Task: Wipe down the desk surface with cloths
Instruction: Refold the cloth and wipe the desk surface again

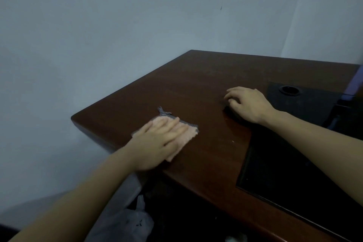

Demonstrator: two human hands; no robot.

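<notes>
A dark reddish-brown wooden desk (206,88) fills the middle and right of the view. My left hand (157,141) lies flat with straight fingers on a pink cloth with a grey edge (191,132), pressing it onto the desk near the left front corner. My right hand (247,102) rests further back on the desk, fingers curled over a dark cloth (234,114) that is mostly hidden under the palm.
A black inset mat (294,163) covers the desk's right part, with a round cable hole (289,90) behind it. Pale walls stand close behind and to the left. A translucent plastic bag (125,222) sits on the floor below the desk's front edge.
</notes>
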